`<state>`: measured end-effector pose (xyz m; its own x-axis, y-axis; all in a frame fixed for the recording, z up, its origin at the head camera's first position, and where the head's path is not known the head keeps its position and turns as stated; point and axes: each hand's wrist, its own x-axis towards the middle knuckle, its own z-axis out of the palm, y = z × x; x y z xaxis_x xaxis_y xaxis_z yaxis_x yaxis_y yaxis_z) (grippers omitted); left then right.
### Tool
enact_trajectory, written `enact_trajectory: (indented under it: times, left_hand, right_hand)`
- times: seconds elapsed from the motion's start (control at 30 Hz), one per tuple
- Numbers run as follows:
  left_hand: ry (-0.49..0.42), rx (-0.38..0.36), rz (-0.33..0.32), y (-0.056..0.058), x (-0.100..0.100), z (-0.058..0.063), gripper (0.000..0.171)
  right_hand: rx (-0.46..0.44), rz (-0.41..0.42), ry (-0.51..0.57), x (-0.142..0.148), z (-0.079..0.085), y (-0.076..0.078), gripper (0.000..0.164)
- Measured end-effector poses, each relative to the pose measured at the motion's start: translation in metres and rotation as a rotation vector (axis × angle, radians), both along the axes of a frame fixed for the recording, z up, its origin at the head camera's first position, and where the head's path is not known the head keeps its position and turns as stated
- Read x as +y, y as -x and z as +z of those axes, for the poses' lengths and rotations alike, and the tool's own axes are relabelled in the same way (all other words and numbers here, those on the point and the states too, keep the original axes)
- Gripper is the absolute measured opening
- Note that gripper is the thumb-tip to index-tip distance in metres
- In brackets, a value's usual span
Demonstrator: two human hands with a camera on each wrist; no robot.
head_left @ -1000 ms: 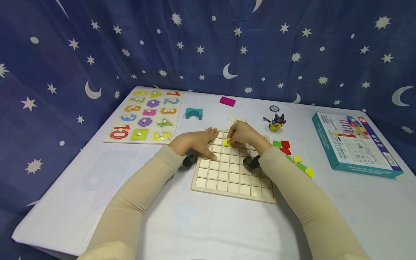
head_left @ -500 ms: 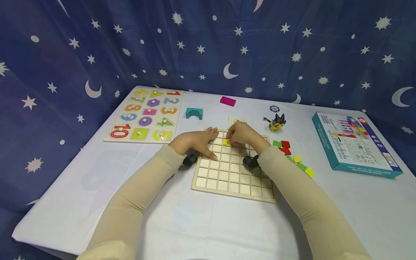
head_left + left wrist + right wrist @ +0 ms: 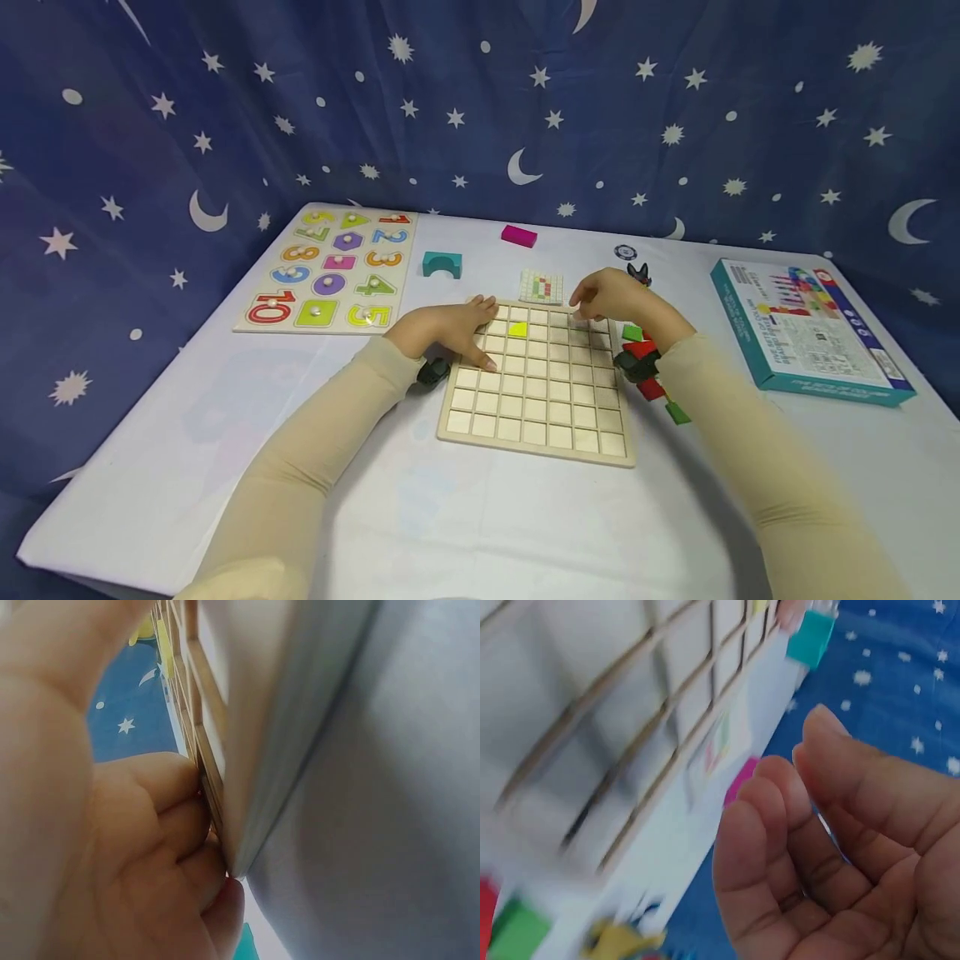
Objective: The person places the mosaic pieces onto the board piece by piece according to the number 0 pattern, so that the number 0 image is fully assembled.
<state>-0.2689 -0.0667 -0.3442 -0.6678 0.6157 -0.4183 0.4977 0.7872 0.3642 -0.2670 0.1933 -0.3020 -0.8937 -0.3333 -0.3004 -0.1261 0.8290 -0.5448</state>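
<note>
A wooden grid board (image 3: 536,411) with square cells lies on the white table. One yellow tile (image 3: 518,329) sits in a cell near its far left corner. My left hand (image 3: 450,329) rests on the board's left side, fingers straight and thumb spread over the cells; its wrist view shows the fingers (image 3: 180,784) against the board's edge. Over the far right corner is my right hand (image 3: 618,300), holding nothing, its fingers (image 3: 739,847) loosely bent in the right wrist view. Right of the board lie red tiles (image 3: 651,388) and green tiles (image 3: 677,412), partly hidden by the right wrist.
A small pattern card (image 3: 542,287) lies just beyond the board. Farther off are a teal arch block (image 3: 442,264), a magenta block (image 3: 519,237) and a round chip (image 3: 626,252). A number puzzle (image 3: 322,267) stands left, a boxed game (image 3: 817,333) right. The right hand half hides a toy figure (image 3: 640,273).
My right hand has let go of the yellow tile, which stays in its cell, and has moved right towards the board's far right corner. The left hand holds its place.
</note>
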Motion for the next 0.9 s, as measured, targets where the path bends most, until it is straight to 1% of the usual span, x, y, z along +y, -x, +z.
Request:
enact_trajectory:
  times: [0.1, 0.23, 0.37, 0.47, 0.6, 0.73, 0.9]
  left_hand:
    - [0.000, 0.001, -0.007, 0.000, -0.001, -0.001, 0.109]
    - [0.002, 0.003, -0.023, 0.001, -0.001, -0.003, 0.109]
    - [0.000, -0.002, -0.017, 0.001, -0.001, -0.003, 0.110]
    - [-0.002, -0.006, -0.007, 0.001, 0.000, -0.002, 0.111]
    - [-0.007, -0.011, -0.002, 0.001, 0.000, -0.001, 0.112]
    - [-0.009, -0.011, -0.004, 0.001, 0.000, -0.001, 0.112]
    - [-0.010, -0.004, -0.010, 0.001, 0.001, -0.001, 0.112]
  right_hand:
    - [0.006, 0.002, -0.016, 0.021, 0.003, -0.003, 0.023]
    - [-0.008, 0.002, -0.010, 0.048, 0.003, -0.007, 0.026]
    - [-0.055, -0.002, -0.050, 0.072, 0.001, -0.011, 0.028]
    - [-0.107, -0.014, -0.084, 0.090, -0.001, -0.014, 0.030]
    - [-0.156, -0.029, -0.105, 0.111, -0.007, -0.019, 0.029]
    - [-0.175, -0.012, -0.101, 0.122, -0.015, -0.026, 0.030]
    - [-0.182, 0.009, -0.058, 0.124, -0.023, -0.030, 0.031]
